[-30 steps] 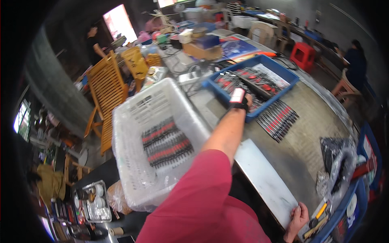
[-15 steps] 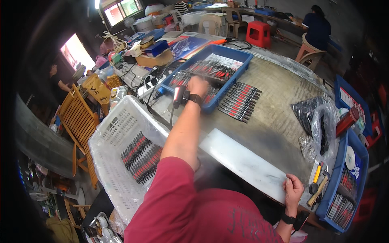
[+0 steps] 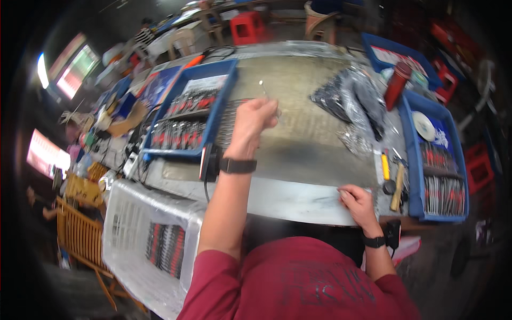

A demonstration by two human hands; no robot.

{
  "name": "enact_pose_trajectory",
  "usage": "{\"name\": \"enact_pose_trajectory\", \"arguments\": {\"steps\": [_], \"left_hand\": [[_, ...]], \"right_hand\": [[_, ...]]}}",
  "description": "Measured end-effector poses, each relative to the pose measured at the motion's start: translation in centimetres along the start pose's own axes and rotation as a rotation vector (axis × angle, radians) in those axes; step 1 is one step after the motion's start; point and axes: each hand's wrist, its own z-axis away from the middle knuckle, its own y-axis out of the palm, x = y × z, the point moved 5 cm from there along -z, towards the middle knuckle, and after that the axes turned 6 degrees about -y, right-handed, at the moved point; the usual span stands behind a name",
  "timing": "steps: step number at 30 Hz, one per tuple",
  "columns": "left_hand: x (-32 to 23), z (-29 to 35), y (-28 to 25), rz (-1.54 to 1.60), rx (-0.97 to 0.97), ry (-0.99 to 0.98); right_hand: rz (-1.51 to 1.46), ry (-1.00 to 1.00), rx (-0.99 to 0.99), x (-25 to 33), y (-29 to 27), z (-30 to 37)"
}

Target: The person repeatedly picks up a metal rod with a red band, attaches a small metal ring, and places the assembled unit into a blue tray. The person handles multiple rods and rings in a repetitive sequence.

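Note:
My left hand (image 3: 257, 120) is closed above the table, just right of the blue tray. A thin shiny piece (image 3: 263, 87) with a bright tip sticks up past its fingers; blur hides its kind. Behind the hand lies a row of slim dark pieces (image 3: 230, 120), partly covered by it. Several red-and-black pen-like pieces (image 3: 178, 133) fill the blue tray (image 3: 220, 114). My right hand (image 3: 359, 205) pinches the right end of a white flat board (image 3: 290, 201) along the table's near edge.
A plastic-lined white crate (image 3: 122, 234) with red-and-black pieces stands at the near left. To the right are plastic bags (image 3: 349, 101), a yellow-handled tool (image 3: 385, 166), a hammer (image 3: 398, 186), a red flask (image 3: 397, 85) and another blue tray (image 3: 418, 181).
My left hand has come out of the blue tray and over the table, with a thin shiny piece showing. The right hand stays at the board's end. The view has turned right.

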Motion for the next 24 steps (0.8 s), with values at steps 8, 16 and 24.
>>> {"name": "enact_pose_trajectory", "arguments": {"steps": [8, 16, 24], "left_hand": [[5.1, 5.8, 8.1, 0.094, 0.263, -0.145], [6.9, 8.7, 10.9, 0.088, 0.334, -0.143], [2.7, 11.4, 12.1, -0.813, 0.164, 0.986]], "right_hand": [[0.027, -0.122, 0.002, 4.0, 1.4, -0.9], [-0.078, -0.052, 0.000, 5.9, 2.7, -0.8], [-0.159, 0.050, -0.009, 6.9, 0.2, -0.1]]}}
